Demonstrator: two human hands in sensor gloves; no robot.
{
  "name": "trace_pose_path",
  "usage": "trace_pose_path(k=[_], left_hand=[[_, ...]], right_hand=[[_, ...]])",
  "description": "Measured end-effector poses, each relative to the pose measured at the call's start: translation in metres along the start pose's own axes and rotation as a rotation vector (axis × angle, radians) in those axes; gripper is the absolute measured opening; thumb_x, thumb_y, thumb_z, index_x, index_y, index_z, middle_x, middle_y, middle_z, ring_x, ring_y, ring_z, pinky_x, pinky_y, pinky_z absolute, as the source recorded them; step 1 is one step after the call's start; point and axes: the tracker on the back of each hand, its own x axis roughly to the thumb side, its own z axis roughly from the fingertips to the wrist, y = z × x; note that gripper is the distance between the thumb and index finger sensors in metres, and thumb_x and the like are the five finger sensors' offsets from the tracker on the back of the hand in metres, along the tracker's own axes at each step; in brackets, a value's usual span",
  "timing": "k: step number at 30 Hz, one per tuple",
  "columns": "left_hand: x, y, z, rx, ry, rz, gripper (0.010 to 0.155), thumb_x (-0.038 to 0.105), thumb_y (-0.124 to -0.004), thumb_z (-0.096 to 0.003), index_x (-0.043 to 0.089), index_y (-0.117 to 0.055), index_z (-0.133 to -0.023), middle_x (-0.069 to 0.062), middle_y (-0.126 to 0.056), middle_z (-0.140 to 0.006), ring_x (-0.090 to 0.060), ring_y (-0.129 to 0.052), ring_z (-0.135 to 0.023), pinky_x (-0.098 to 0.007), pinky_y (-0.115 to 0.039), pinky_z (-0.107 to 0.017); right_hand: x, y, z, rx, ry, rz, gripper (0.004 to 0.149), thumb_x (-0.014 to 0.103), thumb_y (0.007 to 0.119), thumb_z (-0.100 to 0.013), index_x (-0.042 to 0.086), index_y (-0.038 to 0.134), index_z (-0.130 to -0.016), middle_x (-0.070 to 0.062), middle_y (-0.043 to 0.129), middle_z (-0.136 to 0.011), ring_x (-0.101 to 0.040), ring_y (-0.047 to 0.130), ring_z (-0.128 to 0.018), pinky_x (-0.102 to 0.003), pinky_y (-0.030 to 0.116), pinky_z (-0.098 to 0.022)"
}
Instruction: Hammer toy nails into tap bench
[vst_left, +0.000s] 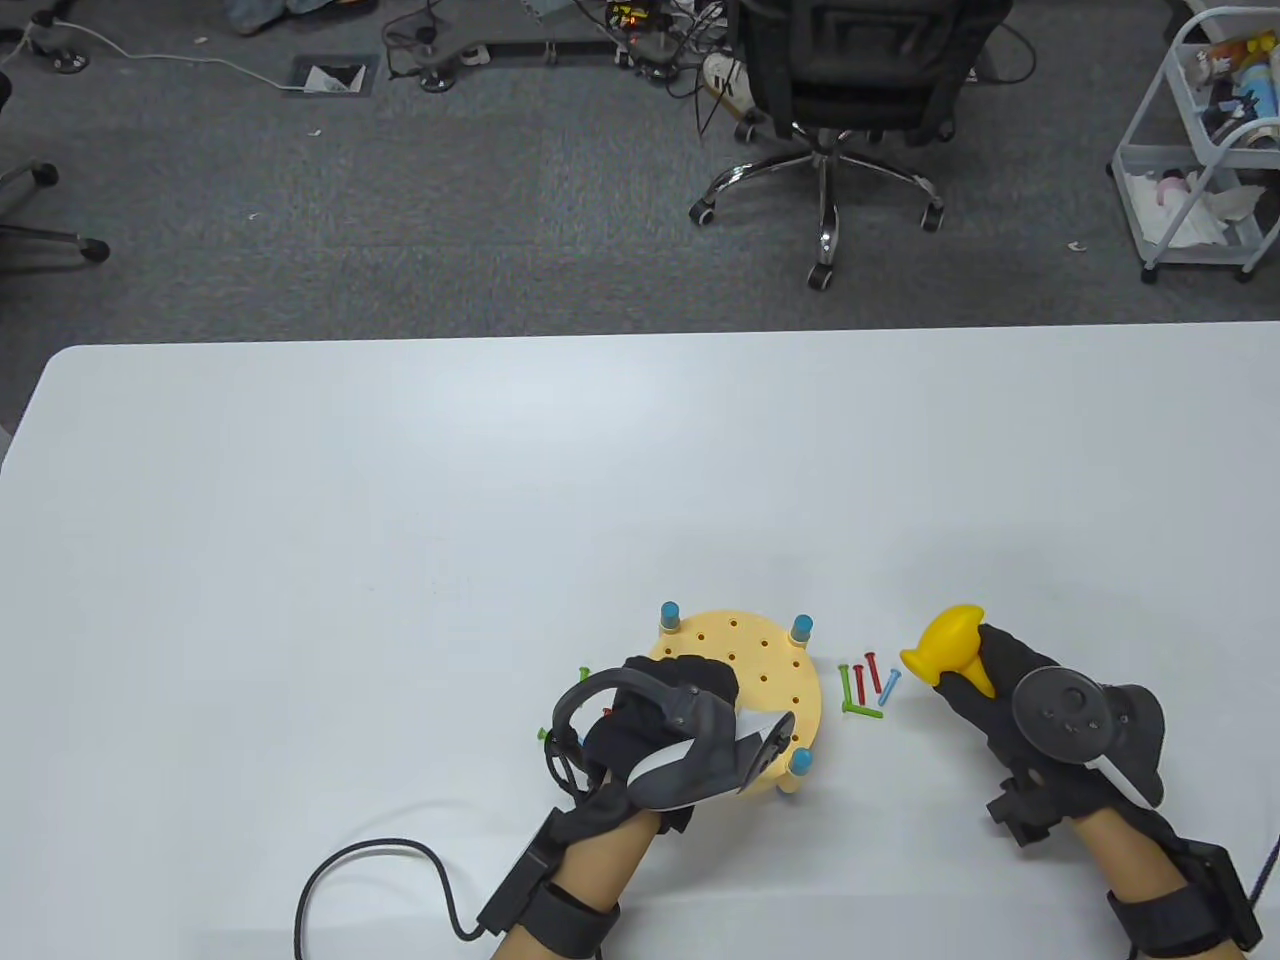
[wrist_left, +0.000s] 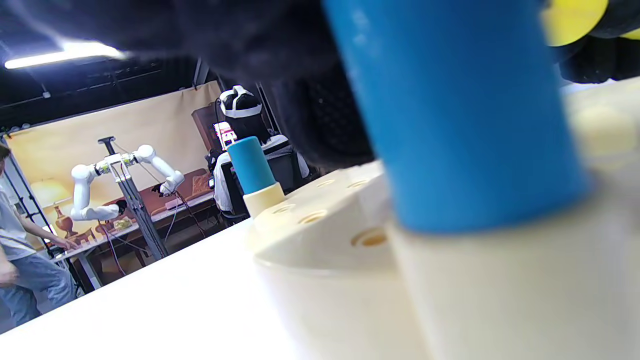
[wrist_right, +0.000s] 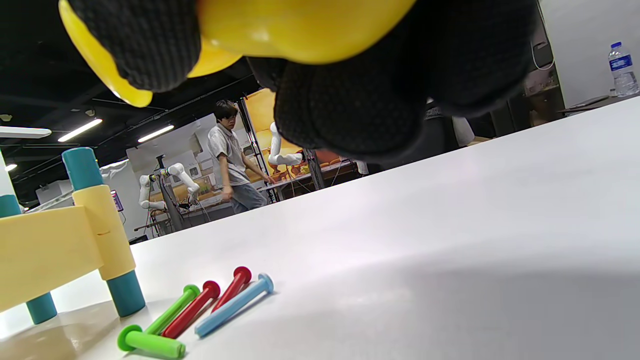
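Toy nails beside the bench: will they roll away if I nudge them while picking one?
Probably somewhat: the toy nails have round, smooth shafts lying flat on the slick table. Their wider heads should curve any roll. They look like light, stiff plastic, easily scattered.

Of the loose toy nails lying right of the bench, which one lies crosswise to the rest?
The green nail nearest the person. It lies across the foot of the group, while the other green nail, two red nails and blue nail lie roughly parallel.
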Motion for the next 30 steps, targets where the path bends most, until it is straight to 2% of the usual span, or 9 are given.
trace_pose_path(k=[9,11,14,16,19,23,26,28,30], left_hand=[[0.004,-0.008,-0.002,-0.056,-0.024,-0.037,0.043,0.043,-0.081,-0.0365,0.023,-0.088,-0.075,-0.005,-0.106,-0.053,-0.008,-0.090,-0.006,-0.035,-0.085,-0.018],[0.000,-0.001,0.005,0.009,-0.006,-0.059,0.053,0.049,-0.075,-0.0366,0.023,-0.083,-0.082,-0.007,-0.103,-0.064,-0.010,-0.093,-0.015,-0.036,-0.085,-0.022],[-0.019,0.018,0.026,0.190,0.069,-0.020,0.054,0.050,-0.073,-0.0369,0.024,-0.083,-0.083,-0.007,-0.102,-0.068,-0.010,-0.096,-0.021,-0.036,-0.085,-0.024],[-0.033,0.020,0.039,0.182,0.114,0.065,0.056,0.054,-0.073,-0.0364,0.024,-0.084,-0.082,-0.008,-0.102,-0.069,-0.011,-0.097,-0.022,-0.037,-0.085,-0.025],[-0.048,-0.005,0.054,-0.007,0.128,0.249,0.065,0.060,-0.072,-0.0357,0.023,-0.078,-0.089,-0.012,-0.095,-0.079,-0.013,-0.095,-0.032,-0.039,-0.083,-0.031],[-0.050,-0.032,0.062,0.059,0.091,0.407,0.059,0.057,-0.075,-0.0350,0.025,-0.080,-0.084,-0.008,-0.097,-0.071,-0.012,-0.096,-0.030,-0.038,-0.084,-0.030],[-0.047,-0.036,0.059,-0.007,0.057,0.458,0.055,0.050,-0.083,-0.0352,0.023,-0.079,-0.083,-0.009,-0.095,-0.069,-0.014,-0.095,-0.032,-0.040,-0.082,-0.032],[-0.044,-0.040,0.061,0.030,0.055,0.372,0.057,0.052,-0.082,-0.0330,0.025,-0.078,-0.082,-0.006,-0.095,-0.065,-0.010,-0.097,-0.031,-0.038,-0.085,-0.031],[-0.043,-0.041,0.062,0.024,0.052,0.401,0.056,0.049,-0.083,-0.0337,0.023,-0.079,-0.083,-0.008,-0.096,-0.066,-0.011,-0.097,-0.030,-0.038,-0.084,-0.030]], right_hand=[[0.000,0.001,0.000,0.009,0.003,0.000,0.063,0.055,0.069,-0.041,0.016,0.067,-0.090,-0.008,0.091,-0.073,-0.020,0.099,-0.049,-0.045,0.081,-0.049],[0.000,0.001,0.000,0.008,0.000,-0.004,0.063,0.055,0.069,-0.041,0.016,0.067,-0.090,-0.008,0.090,-0.073,-0.020,0.099,-0.049,-0.045,0.080,-0.049],[0.001,-0.001,0.001,-0.004,-0.005,-0.021,0.063,0.054,0.070,-0.040,0.016,0.067,-0.090,-0.008,0.090,-0.074,-0.021,0.099,-0.050,-0.045,0.080,-0.049],[0.004,-0.003,0.003,-0.033,-0.013,-0.018,0.063,0.054,0.071,-0.040,0.016,0.067,-0.090,-0.008,0.090,-0.073,-0.021,0.099,-0.049,-0.045,0.080,-0.049],[0.018,-0.009,0.008,-0.129,-0.072,0.106,0.064,0.055,0.071,-0.039,0.015,0.069,-0.089,-0.008,0.091,-0.070,-0.019,0.098,-0.044,-0.044,0.081,-0.046],[0.054,-0.016,0.019,-0.245,-0.146,0.362,0.063,0.055,0.066,-0.042,0.013,0.065,-0.090,-0.005,0.089,-0.069,-0.018,0.096,-0.043,-0.043,0.081,-0.043],[0.084,-0.015,0.020,-0.122,-0.168,0.418,0.066,0.053,0.055,-0.047,0.009,0.052,-0.096,-0.008,0.079,-0.079,-0.021,0.090,-0.052,-0.044,0.077,-0.047],[0.107,-0.013,0.015,0.033,-0.243,0.319,0.067,0.049,0.056,-0.049,0.007,0.046,-0.101,-0.012,0.073,-0.086,-0.026,0.085,-0.061,-0.047,0.073,-0.051],[0.126,-0.012,0.009,0.072,-0.348,0.218,0.066,0.048,0.065,-0.047,0.014,0.053,-0.102,-0.011,0.074,-0.089,-0.027,0.086,-0.065,-0.045,0.074,-0.053]])
